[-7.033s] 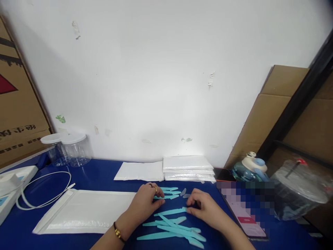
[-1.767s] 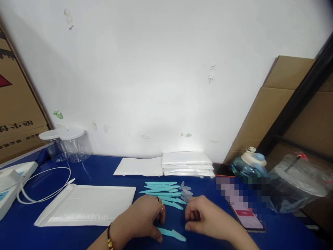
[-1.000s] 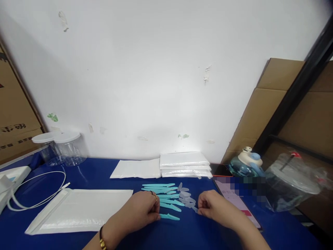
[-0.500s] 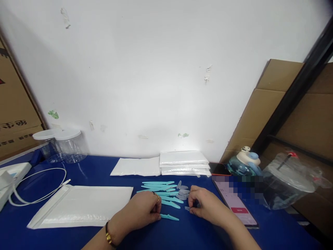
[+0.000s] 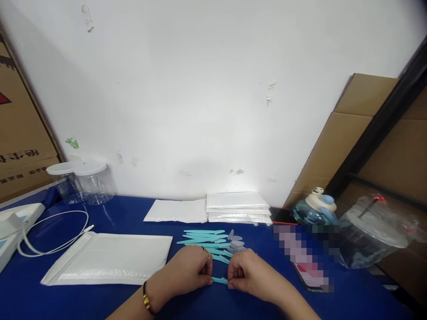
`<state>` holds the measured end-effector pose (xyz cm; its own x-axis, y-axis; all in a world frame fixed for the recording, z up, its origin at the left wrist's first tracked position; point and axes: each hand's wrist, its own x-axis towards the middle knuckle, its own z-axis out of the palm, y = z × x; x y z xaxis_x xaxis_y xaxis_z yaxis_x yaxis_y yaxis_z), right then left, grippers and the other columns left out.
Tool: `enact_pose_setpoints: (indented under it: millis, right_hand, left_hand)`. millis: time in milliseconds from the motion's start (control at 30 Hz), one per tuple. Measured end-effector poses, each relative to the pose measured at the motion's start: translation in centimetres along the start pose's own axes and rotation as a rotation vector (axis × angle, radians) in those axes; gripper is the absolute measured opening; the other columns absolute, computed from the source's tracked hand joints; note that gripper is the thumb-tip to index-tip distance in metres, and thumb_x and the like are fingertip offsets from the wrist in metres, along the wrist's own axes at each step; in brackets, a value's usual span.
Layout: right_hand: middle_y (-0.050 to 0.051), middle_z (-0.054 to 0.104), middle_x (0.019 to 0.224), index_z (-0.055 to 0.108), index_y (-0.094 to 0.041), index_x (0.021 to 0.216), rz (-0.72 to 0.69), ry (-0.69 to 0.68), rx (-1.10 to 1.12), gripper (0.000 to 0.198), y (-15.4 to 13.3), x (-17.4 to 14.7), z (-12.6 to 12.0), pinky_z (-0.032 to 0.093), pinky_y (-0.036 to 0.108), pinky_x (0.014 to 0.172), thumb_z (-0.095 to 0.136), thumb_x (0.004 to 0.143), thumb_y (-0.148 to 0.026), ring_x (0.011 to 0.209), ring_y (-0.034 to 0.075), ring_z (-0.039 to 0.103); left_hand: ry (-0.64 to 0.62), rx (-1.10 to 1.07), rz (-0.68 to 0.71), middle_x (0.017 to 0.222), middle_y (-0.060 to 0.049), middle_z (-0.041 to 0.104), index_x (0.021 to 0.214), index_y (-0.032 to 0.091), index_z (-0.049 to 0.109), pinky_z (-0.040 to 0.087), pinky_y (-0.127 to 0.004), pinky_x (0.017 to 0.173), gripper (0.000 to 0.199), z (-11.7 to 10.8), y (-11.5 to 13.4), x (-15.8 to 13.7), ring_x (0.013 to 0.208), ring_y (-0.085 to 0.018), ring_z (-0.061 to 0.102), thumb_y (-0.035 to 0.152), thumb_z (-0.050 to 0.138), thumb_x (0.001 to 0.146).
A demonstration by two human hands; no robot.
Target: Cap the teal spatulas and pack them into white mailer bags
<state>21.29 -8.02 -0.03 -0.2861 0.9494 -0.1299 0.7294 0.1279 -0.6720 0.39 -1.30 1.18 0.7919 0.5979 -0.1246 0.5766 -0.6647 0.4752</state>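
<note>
My left hand [image 5: 191, 268] is closed, pinching the handle of a teal eyebrow razor [image 5: 219, 280] low over the blue table. At the razor's other end, the fingers of my right hand [image 5: 246, 272] are closed round the blade tip. The clear cap that showed in them earlier is now hidden by the fingers, so I cannot tell how far it covers the blade. Several more teal eyebrow razors [image 5: 205, 239] lie in a row just beyond my hands, roughly parallel. Beside their right ends sits a small heap of translucent caps [image 5: 236, 243], partly behind my right hand.
A large white bubble mailer [image 5: 113, 259] lies left, near a coiled white cable [image 5: 53, 254]. Smaller white mailers [image 5: 238, 202] are stacked by the wall. Lidded clear jars [image 5: 95, 184] stand back left. A phone [image 5: 312, 280], a figurine [image 5: 320, 206] and a bagged cup [image 5: 370, 231] are right.
My right hand has moved left with the clear cap to the razor's blade end, and the two hands are now close together. The view has shifted slightly.
</note>
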Motion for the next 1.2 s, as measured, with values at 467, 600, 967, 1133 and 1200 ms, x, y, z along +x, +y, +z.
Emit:
enact_pose_setpoints:
  millis: [467,600,967,1133,1200]
  right_hand:
    - [0.0,0.063,0.079,0.067,-0.02,0.081,0.172,0.197,-0.182,0.019,4.1,-2.6,-5.5,0.039,0.02,0.058,0.063,0.063,-0.015,0.069,0.014,0.057]
    - [-0.002,0.063,0.069,0.066,-0.019,0.077,0.163,0.104,-0.184,0.02,4.7,-2.1,-4.4,0.036,0.018,0.052,0.057,0.063,-0.009,0.061,0.012,0.056]
    - [-0.001,0.059,0.066,0.062,-0.016,0.062,-0.035,0.105,-0.224,0.013,2.0,-0.3,-2.4,0.031,0.017,0.049,0.051,0.065,-0.009,0.055,0.009,0.049]
    - [-0.002,0.056,0.065,0.06,-0.016,0.06,-0.068,0.098,-0.209,0.014,1.3,-0.3,-2.3,0.031,0.017,0.051,0.049,0.065,-0.007,0.057,0.009,0.049]
    - [-0.002,0.057,0.066,0.06,-0.016,0.062,-0.063,0.098,-0.208,0.012,1.0,-0.5,-2.3,0.032,0.017,0.051,0.051,0.068,-0.01,0.058,0.009,0.049]
  left_hand:
    - [0.134,0.158,-0.048,0.092,-0.001,0.063,0.085,0.023,0.065,0.038,-0.027,0.075,0.012,-0.6,-1.5,1.2,0.087,-0.019,0.057,0.027,0.057,0.078]
    - [0.123,0.126,-0.079,0.086,-0.001,0.063,0.08,0.022,0.065,0.037,-0.025,0.068,0.01,-0.4,-1.6,1.2,0.079,-0.017,0.056,0.029,0.059,0.076]
    - [0.102,0.053,-0.094,0.077,0.001,0.061,0.073,0.021,0.063,0.032,-0.023,0.057,0.009,-0.2,-1.7,1.0,0.068,-0.014,0.054,0.028,0.057,0.074]
    - [0.115,0.065,-0.086,0.077,0.001,0.061,0.074,0.022,0.063,0.032,-0.023,0.057,0.009,0.1,-1.7,1.1,0.069,-0.014,0.053,0.029,0.058,0.074]
    - [0.11,0.07,-0.097,0.078,0.001,0.061,0.074,0.022,0.063,0.032,-0.024,0.057,0.009,0.1,-1.8,1.1,0.069,-0.014,0.053,0.03,0.058,0.074]
